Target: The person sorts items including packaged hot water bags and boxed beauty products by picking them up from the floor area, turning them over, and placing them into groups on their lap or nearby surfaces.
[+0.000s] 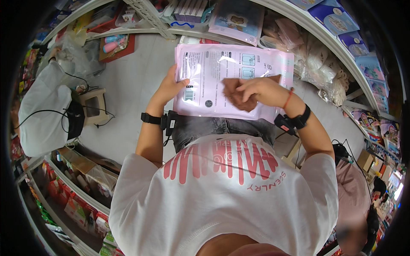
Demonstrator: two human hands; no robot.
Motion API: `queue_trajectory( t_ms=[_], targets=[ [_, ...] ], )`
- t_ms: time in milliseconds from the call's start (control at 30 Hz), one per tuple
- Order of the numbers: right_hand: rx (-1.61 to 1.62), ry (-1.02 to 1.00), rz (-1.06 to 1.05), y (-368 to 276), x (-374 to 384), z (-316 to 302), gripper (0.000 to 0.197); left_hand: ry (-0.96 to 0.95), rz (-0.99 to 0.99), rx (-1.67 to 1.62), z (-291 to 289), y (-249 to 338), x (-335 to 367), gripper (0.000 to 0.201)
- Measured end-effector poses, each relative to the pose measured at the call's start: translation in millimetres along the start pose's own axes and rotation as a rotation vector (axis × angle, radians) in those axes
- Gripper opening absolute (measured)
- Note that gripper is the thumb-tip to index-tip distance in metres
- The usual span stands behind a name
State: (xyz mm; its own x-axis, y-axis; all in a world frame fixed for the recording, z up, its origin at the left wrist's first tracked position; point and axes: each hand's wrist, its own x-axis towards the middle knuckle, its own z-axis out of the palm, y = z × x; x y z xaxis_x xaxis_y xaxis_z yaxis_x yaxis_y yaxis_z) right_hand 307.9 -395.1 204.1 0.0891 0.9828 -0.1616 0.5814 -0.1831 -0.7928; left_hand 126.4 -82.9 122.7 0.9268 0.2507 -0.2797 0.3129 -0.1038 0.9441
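Note:
A large pale pink plastic package point(200, 96), printed with text and small pictures, lies across my lap with its printed side up. At its left edge, my left hand point(169, 87) grips it, thumb on top and the other fingers hidden beneath. My right hand point(265, 91) is over the right half of the package, closed on a brown cloth point(239, 97). The cloth is bunched under my fingers and rests on the package surface. A corner of it sticks out past the far side of my hand.
Shelving with a white metal edge point(314, 32) curves along the far side and right, stocked with packs. Left are a beige stool point(96, 109), a white garment point(45, 111) with black cables, and a red box point(117, 49). A person in pink point(352, 183) is at the lower right.

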Motion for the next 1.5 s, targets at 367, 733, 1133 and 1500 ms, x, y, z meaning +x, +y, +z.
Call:
queue_trajectory(
  t_ms=[367,733,1133,1500],
  targets=[
    [-0.127,0.388,0.256,-6.7,-45.6,-16.2,0.064,-0.082,-0.038,0.015,-2.9,2.6,13.1,0.074],
    [0.109,0.038,-0.075,1.0,14.8,0.1,0.027,0.000,-0.067,0.146,-2.7,14.5,16.9,0.078],
    [0.195,1.055,0.586,48.7,-128.6,2.3,0.023,-0.076,-0.068,0.041,-8.1,26.1,20.0,0.057],
    [0.621,0.845,0.667,43.7,-111.3,-2.6,0.030,-0.097,-0.144,-0.114,-5.8,58.9,15.0,0.059]
  ],
)
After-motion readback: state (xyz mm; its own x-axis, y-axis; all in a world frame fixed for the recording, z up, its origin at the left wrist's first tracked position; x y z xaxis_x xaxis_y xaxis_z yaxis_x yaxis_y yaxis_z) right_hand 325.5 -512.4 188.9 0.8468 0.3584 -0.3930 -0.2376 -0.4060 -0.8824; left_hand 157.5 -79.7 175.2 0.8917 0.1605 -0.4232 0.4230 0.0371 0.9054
